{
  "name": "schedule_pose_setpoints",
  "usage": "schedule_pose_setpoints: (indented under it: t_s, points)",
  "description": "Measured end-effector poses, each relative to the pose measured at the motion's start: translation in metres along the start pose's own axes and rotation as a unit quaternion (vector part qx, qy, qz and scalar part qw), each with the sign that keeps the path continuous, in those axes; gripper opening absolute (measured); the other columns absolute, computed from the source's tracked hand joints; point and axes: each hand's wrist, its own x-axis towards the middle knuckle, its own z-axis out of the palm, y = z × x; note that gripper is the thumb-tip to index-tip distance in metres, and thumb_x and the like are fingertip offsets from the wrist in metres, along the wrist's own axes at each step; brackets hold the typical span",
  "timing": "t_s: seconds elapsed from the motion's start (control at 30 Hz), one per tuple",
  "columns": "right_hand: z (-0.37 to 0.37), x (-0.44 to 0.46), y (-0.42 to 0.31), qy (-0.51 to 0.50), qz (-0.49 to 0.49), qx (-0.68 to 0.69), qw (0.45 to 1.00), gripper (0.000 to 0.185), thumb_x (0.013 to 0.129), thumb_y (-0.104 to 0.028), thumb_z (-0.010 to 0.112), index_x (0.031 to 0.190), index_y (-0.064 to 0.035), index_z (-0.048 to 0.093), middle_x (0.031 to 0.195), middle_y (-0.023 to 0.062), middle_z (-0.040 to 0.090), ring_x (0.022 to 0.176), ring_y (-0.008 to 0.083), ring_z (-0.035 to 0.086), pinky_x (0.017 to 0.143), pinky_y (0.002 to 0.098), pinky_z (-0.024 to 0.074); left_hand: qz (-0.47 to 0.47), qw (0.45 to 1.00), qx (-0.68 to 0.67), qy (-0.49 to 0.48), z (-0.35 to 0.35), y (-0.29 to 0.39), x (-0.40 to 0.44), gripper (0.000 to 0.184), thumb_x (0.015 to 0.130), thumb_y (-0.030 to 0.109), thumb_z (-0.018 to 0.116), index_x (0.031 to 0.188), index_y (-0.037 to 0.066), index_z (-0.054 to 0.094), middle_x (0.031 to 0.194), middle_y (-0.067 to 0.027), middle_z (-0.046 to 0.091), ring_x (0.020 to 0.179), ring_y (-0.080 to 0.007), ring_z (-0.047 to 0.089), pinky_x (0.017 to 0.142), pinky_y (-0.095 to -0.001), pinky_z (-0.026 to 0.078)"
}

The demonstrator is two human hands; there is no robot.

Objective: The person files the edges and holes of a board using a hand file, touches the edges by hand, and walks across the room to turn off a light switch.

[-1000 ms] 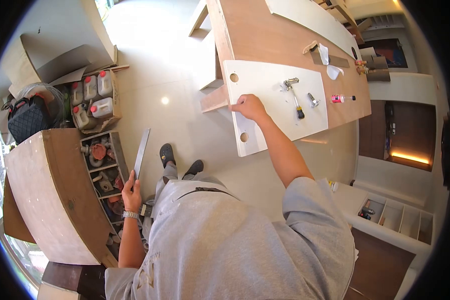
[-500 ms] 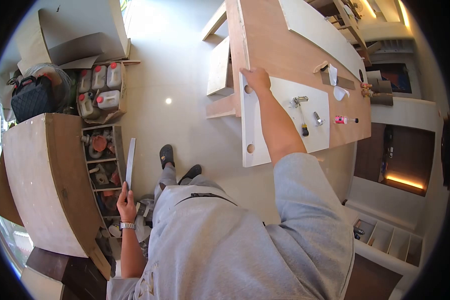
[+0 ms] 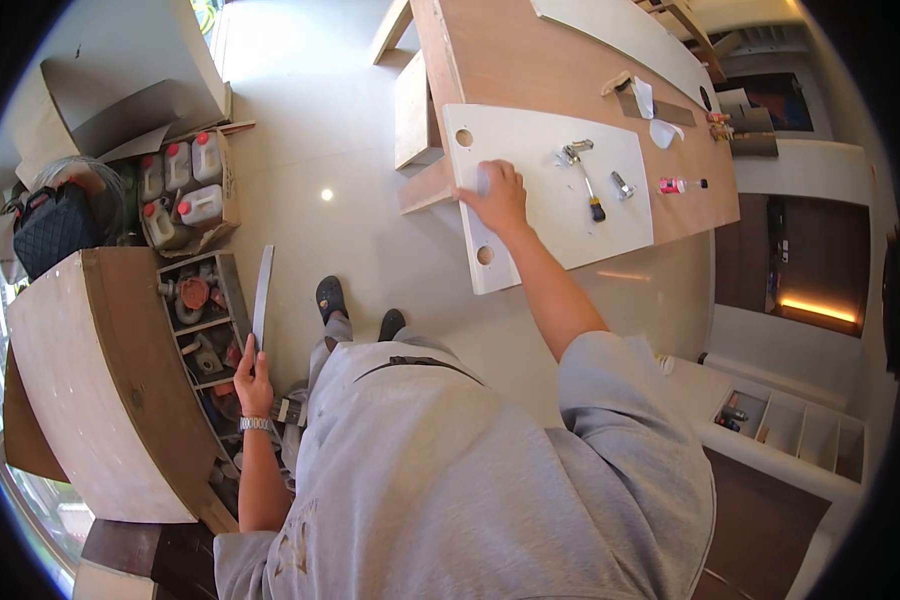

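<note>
My left hand (image 3: 253,385) is closed around the lower end of a long, flat grey strip (image 3: 263,290), held upright over the floor. My right hand (image 3: 498,198) is on the white panel (image 3: 560,170), at its near edge between two round holes. Its thumb reaches the edge and its fingers are curled; a small pale thing shows between them, too blurred to name. Further along the panel lie a metal hinge (image 3: 574,152), a screwdriver (image 3: 595,205) with a black and yellow handle, and a second metal hinge-like fitting (image 3: 622,186).
A pink-labelled bottle (image 3: 680,185) lies on the wooden worktop (image 3: 510,60), near paper scraps (image 3: 666,133). To my left are a compartment box of fittings (image 3: 205,320), white jugs with red caps (image 3: 205,155), a black bag (image 3: 55,230) and a wooden cabinet (image 3: 90,380).
My right hand has slid along the panel's edge from its far corner to between the holes. The view has shifted slightly. My left hand still holds the strip.
</note>
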Motion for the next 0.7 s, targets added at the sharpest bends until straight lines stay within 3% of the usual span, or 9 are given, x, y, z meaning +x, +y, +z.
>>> schedule_pose_setpoints:
  t_s: [0.2,0.43,0.6,0.7]
  points:
    - [0.005,-0.091,0.031,-0.029,-0.069,0.016,0.997,0.075,0.08,-0.044,0.077,0.14,-0.0053,0.053,0.153,0.016,0.039,0.14,0.0362,0.036,0.114,0.0471,0.0307,0.014,0.999,0.005,-0.038,0.022,0.023,0.018,0.046,0.1,0.016,0.058,0.142,-0.001,0.051,0.136,-0.0129,0.061,0.122,-0.0162,0.057,0.103,-0.0289,0.041]
    - [0.002,-0.157,0.059,-0.057,-0.121,0.045,0.99,0.073,0.083,-0.043,0.074,0.142,-0.0065,0.051,0.159,0.0135,0.033,0.148,0.0331,0.026,0.118,0.0514,0.023,0.075,0.996,-0.005,-0.049,0.069,0.043,-0.007,0.047,0.099,0.014,0.061,0.142,-0.002,0.051,0.135,-0.0104,0.061,0.12,-0.0139,0.056,0.103,-0.027,0.041]
    - [0.011,-0.185,0.111,0.005,-0.195,0.049,0.98,0.066,0.088,-0.043,0.069,0.143,-0.0126,0.051,0.158,0.0096,0.035,0.147,0.0316,0.029,0.119,0.0543,0.022,0.05,0.997,-0.032,-0.041,0.11,0.039,-0.056,0.048,0.1,0.016,0.061,0.142,-0.003,0.05,0.134,-0.0086,0.061,0.121,-0.0129,0.054,0.103,-0.0262,0.039]
    - [0.019,-0.189,0.136,0.051,-0.228,0.06,0.97,0.06,0.09,-0.041,0.067,0.142,-0.0133,0.052,0.156,0.0082,0.039,0.146,0.031,0.032,0.118,0.0536,0.0239,0.034,0.998,-0.046,-0.021,0.133,0.042,-0.094,0.047,0.1,0.017,0.061,0.142,-0.001,0.051,0.123,-0.0034,0.064,0.106,-0.0079,0.055,0.094,-0.0221,0.043]
